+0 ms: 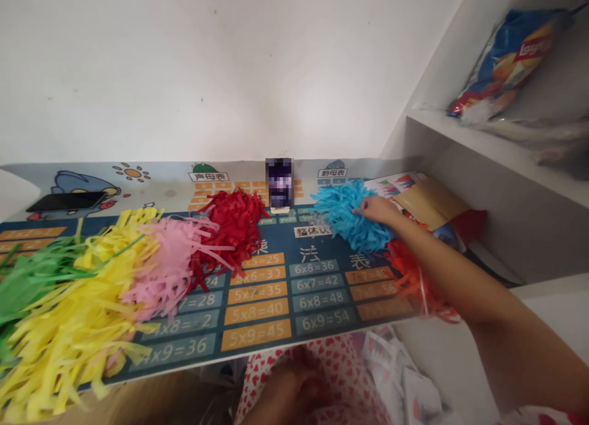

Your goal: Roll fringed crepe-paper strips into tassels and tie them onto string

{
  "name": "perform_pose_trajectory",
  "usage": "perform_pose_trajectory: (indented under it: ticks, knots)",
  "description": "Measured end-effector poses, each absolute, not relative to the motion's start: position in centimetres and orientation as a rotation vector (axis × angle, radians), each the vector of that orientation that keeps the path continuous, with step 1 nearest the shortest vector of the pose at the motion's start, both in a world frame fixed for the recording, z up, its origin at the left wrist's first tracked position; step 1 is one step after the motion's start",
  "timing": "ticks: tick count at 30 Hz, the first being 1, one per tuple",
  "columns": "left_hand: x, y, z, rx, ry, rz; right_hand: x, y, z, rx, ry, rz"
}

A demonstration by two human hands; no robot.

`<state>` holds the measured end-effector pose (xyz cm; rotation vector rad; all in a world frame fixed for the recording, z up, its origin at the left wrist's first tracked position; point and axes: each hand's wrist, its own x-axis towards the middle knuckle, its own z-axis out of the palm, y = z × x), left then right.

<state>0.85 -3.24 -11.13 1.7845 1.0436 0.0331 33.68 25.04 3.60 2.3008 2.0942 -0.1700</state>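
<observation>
My right hand (375,210) reaches across the right side of the desk, its fingers closed on the blue fringed paper pompom (352,219). My left hand (292,382) is low over my lap, below the desk edge, dark and blurred, so its fingers cannot be made out. Orange-red fringe (411,275) lies under my right forearm. Left of the middle is a red pompom (235,225), followed leftwards by pink (168,259), yellow (78,321) and green (39,278) fringed paper.
A phone (280,183) stands upright against the wall; a dark device (67,201) lies at the back left. Printed packets and a brown envelope (430,202) lie back right. A shelf (488,134) with a snack bag (513,60) juts in at right. White packets (391,363) are below the desk.
</observation>
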Motion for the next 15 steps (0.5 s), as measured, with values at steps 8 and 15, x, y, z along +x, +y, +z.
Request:
perform_pose_trajectory:
  ticks: [8, 15]
  knots:
    - [0.9, -4.2, -11.7, 1.795, 1.093, 0.104, 35.0, 25.4, 2.8, 2.334, 2.173, -0.221]
    - [0.6, -4.4, -12.0, 1.77, 1.082, 0.127, 36.2, 25.8, 2.1, 2.365, 2.255, -0.294]
